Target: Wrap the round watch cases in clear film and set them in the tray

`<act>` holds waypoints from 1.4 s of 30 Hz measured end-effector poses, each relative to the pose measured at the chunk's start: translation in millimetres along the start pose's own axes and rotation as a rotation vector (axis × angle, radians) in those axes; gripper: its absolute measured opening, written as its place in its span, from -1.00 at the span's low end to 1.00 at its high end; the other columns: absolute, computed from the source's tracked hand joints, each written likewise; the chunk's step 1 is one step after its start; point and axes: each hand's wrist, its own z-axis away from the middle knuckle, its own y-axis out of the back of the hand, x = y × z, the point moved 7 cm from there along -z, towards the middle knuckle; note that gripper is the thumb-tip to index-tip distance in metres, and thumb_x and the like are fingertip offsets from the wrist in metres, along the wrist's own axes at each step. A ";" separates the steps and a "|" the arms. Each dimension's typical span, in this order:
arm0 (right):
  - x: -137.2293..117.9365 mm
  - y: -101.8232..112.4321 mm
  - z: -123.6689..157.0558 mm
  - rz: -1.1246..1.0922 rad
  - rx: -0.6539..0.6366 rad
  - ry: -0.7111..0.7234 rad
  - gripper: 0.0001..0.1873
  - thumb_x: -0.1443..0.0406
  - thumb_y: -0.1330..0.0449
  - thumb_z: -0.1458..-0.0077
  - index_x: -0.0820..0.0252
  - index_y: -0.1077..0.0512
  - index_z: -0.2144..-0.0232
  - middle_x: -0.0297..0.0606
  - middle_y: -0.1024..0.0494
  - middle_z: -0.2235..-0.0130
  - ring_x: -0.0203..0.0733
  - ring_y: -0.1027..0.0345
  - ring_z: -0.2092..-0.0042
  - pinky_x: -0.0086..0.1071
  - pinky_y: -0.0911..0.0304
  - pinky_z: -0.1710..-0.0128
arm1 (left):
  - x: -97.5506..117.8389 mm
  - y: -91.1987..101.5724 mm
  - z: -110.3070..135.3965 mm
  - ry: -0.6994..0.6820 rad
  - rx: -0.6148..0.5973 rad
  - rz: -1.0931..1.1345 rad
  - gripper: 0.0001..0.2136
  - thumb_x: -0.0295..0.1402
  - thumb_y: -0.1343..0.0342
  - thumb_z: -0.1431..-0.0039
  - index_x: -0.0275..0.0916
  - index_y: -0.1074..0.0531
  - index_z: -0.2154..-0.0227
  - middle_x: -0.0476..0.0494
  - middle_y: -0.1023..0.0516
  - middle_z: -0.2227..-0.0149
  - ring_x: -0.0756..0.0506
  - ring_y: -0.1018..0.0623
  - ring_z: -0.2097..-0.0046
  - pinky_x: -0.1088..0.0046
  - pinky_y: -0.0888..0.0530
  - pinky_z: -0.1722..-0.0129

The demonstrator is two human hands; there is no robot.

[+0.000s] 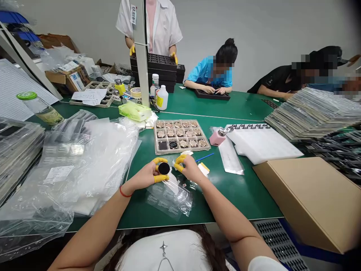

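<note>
My left hand (148,174), with yellow finger cots on its fingertips, is closed round the edge of a round black-faced watch part (164,168). To its right, my right hand (189,166) has its yellow-tipped fingers curled together. Whatever is between those fingertips, if anything, is too small to make out. Below both hands lie clear printed plastic films (166,201) and scraps of white paper. Just beyond the hands sits a clear compartment tray (156,152) of round metallic watch parts; one front compartment holds a black round piece (173,145).
A pink pump bottle (217,137) stands right of the tray, near a blue stick (205,157). Plastic bags (98,162) cover the left side. A cardboard box (313,192) and stacked trays (316,111) are at right. Co-workers sit or stand across the green table (239,203).
</note>
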 end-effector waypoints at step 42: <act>-79.6 6.7 17.2 -0.063 0.198 0.516 -0.68 0.39 -0.02 -0.15 -0.03 -0.48 0.15 -0.25 -0.47 0.20 -0.12 -0.17 0.13 -0.16 -0.11 0.06 | -7.1 1.8 -4.6 -0.192 0.144 -0.027 -0.52 -0.35 -0.24 0.02 -0.22 -0.23 0.03 -0.01 -0.44 0.35 0.03 -0.45 0.40 0.53 -0.37 0.42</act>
